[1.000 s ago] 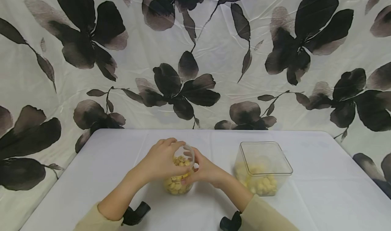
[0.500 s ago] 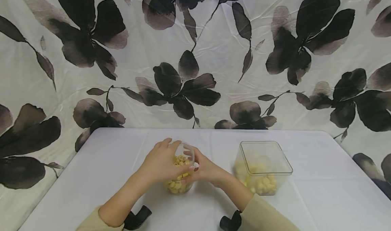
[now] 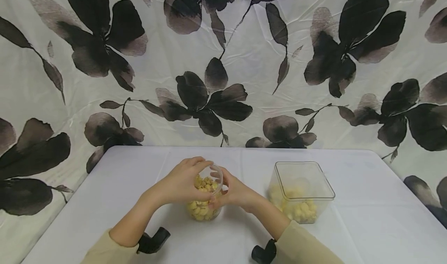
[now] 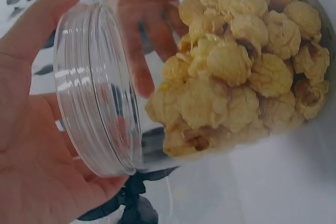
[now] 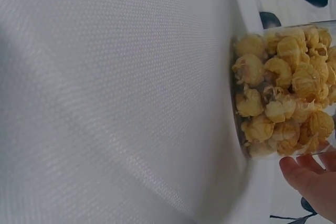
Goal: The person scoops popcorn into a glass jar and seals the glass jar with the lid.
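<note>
A clear round jar (image 3: 202, 211) partly filled with popcorn (image 4: 236, 61) stands on the white-covered table, left of the middle in the head view. Its clear screw lid (image 4: 84, 93) sits on the mouth, ridged around the side. My left hand (image 3: 179, 183) reaches over the top and grips the lid, thumb on the near side and fingers on the far side. From the right, my right hand (image 3: 237, 192) holds the jar's body, with its fingertips (image 5: 294, 171) against the wall in the right wrist view. Both hands partly cover the jar.
To the right stands a clear square container (image 3: 304, 180) holding pale yellow pieces. Black wrist-worn devices (image 3: 153, 240) show below both forearms. Behind the table (image 3: 366, 186) hangs a white cloth (image 3: 258, 81) with dark flowers.
My left hand turns slightly on the lid: its thumb slides right, then back left, and the wrist shifts a little. The jar and my right hand stay almost in place.
</note>
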The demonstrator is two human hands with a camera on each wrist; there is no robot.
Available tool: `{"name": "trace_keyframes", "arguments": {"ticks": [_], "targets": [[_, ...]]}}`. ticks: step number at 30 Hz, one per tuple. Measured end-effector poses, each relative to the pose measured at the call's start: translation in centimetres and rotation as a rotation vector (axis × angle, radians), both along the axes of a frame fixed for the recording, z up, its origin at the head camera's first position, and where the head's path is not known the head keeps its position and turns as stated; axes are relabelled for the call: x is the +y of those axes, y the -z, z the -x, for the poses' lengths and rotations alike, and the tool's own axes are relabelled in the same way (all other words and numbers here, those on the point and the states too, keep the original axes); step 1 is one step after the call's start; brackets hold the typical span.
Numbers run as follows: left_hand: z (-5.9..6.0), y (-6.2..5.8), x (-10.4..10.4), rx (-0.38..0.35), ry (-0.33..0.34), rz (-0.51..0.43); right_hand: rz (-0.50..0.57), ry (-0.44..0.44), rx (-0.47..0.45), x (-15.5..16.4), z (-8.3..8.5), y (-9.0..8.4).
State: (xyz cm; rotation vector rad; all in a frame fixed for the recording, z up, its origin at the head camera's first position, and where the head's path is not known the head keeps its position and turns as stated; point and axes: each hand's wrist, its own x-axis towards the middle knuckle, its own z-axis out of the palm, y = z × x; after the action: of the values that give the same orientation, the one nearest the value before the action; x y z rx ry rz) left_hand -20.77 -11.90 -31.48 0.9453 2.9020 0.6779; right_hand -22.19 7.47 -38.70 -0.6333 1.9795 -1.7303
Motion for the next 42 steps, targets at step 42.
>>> {"name": "trace_keyframes", "arguments": {"ticks": [42], "targets": [[-0.9,0.9,0.8,0.021,-0.158,-0.038,0.018,-0.035,-0.006,0.2,0.4,-0.1]]}}
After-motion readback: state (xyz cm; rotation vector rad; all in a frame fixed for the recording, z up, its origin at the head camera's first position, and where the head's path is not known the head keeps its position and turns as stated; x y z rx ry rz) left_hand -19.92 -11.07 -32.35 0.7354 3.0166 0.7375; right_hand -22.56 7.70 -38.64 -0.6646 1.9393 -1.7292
